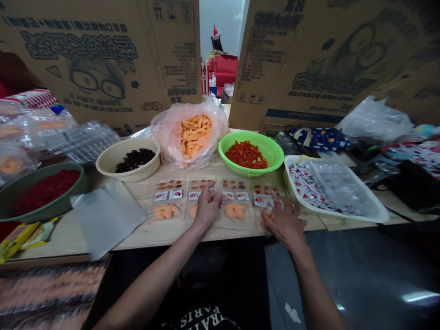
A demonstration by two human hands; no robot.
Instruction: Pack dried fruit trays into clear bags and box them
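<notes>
Here, the left hand (pixel 207 206) has its fingers bunched down on the second of four clear trays (pixel 168 215), and whether they pinch anything is hidden. The right hand (pixel 284 223) lies open, fingers spread over the fourth tray, gripping nothing that shows. The trays sit side by side at the edge of a wooden table (pixel 165 238), each with orange slices (pixel 235 211) below, and white sachets (pixel 161 196) and small red pieces (pixel 233 184) above. Just behind are a green bowl (pixel 250 137) of red cubes, a plastic bag (pixel 194 135) of orange slices and a cream bowl (pixel 128 158) of dark berries. A white tub (pixel 330 188) of sachets stands right; a plastic sheet (pixel 106 217) and a green basin (pixel 46 192) lie left.
</notes>
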